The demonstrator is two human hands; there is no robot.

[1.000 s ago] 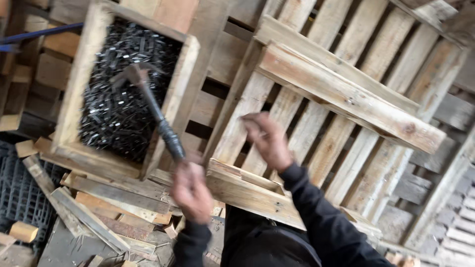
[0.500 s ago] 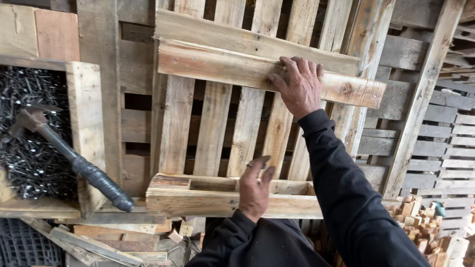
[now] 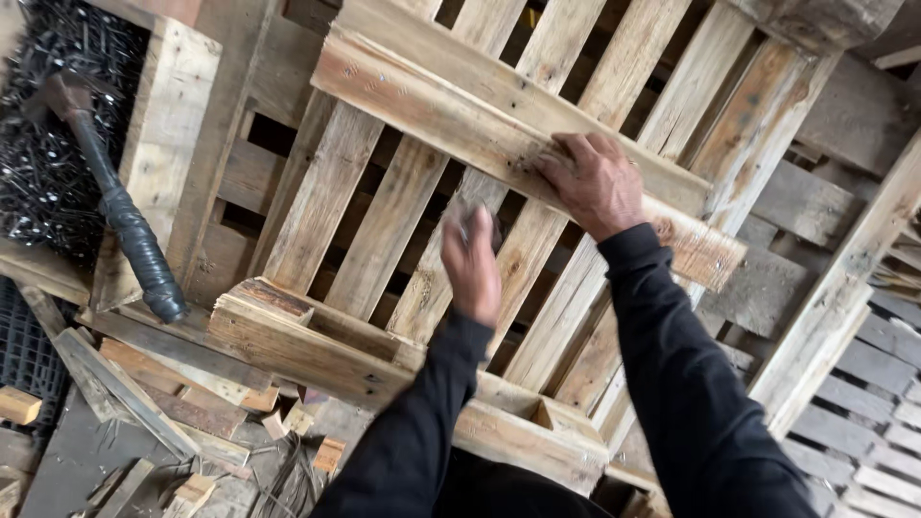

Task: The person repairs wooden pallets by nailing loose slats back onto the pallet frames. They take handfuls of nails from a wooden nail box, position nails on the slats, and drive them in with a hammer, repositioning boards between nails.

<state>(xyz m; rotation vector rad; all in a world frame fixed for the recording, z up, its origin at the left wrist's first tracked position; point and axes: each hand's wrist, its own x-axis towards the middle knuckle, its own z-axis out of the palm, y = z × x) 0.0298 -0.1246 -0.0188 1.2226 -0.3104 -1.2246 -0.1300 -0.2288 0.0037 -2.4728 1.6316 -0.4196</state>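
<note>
Since half a second ago, left hand (image 3: 472,264) has risen (blurred, grip unreadable) over the pallet slats (image 3: 384,225); right hand (image 3: 597,182) lies open on the diagonal loose board (image 3: 460,110), nearer it.

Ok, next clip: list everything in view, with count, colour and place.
wooden pallet: one, weathered tan, centre, under both hands
loose board: one, pale wood, across the pallet's upper part
hammer: one, dark wrapped handle, left, head in the nail box
nail box: one, wooden, upper left, full of dark nails
wood scraps: several, tan, lower left
left hand: blurred, over the slats
right hand: flat on the loose board
</note>
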